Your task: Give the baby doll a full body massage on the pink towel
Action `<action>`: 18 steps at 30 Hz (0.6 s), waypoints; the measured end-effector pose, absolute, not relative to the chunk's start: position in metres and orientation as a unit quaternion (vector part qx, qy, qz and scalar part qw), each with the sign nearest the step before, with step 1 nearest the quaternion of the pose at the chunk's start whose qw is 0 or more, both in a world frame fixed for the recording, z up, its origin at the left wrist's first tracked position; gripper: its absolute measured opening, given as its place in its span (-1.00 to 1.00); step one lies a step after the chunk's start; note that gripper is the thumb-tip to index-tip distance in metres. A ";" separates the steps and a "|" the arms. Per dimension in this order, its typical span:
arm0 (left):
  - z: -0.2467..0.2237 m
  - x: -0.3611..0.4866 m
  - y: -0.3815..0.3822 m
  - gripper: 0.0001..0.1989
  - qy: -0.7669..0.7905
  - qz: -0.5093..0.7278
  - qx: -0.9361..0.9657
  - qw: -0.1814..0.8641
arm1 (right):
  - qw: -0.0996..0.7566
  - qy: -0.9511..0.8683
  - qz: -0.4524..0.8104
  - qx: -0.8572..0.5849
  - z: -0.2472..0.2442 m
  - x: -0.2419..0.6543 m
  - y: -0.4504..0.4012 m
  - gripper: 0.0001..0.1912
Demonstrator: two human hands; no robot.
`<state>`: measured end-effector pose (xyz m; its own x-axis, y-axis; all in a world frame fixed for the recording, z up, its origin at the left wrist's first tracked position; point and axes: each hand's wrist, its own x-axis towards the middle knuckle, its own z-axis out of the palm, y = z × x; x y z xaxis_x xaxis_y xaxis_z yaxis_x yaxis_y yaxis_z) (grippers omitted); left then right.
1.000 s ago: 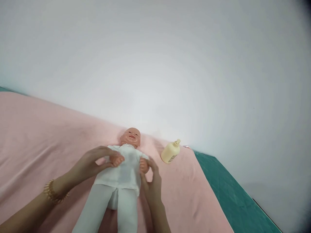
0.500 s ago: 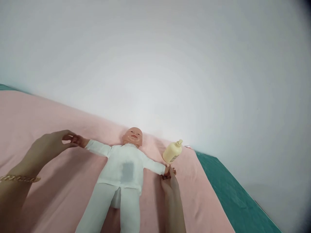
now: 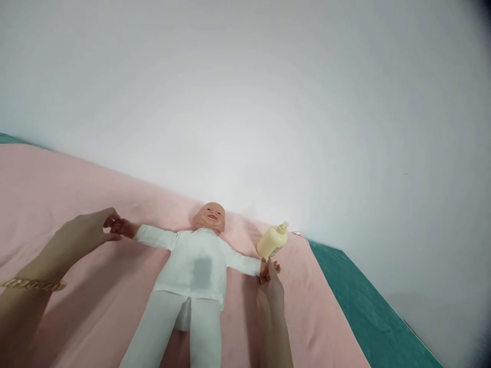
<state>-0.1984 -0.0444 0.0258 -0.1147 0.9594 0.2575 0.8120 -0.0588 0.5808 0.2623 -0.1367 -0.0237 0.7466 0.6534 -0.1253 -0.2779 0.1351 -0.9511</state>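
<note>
A baby doll (image 3: 184, 260) in a white top and trousers lies on its back with both arms stretched out sideways. My left hand (image 3: 90, 228), with a gold bracelet (image 3: 34, 284) on the wrist, has its thumb and fingers curled around the doll's hand (image 3: 123, 228) on the left. On the other side, my right hand (image 3: 273, 286) grips the doll's other hand (image 3: 268, 268), thumb on top and fingers partly hidden beneath it. Just beyond my right hand stands a pale yellow pump bottle (image 3: 272, 241).
A pink cloth (image 3: 314, 317) lies under the doll, over a green surface (image 3: 368, 301) that shows at the right and far left. A plain white wall (image 3: 245, 102) rises right behind the doll's head. A small item (image 3: 297, 233) lies near the cloth's back corner.
My left hand has closed further around the doll's hand, which has shifted slightly left. My right hand's grip has shifted a little. The bottle has stayed in place.
</note>
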 end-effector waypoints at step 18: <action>0.059 -0.100 -0.089 -0.58 0.408 0.438 0.772 0.215 | 0.574 -0.569 0.179 -0.561 0.028 0.181 -0.172 -0.46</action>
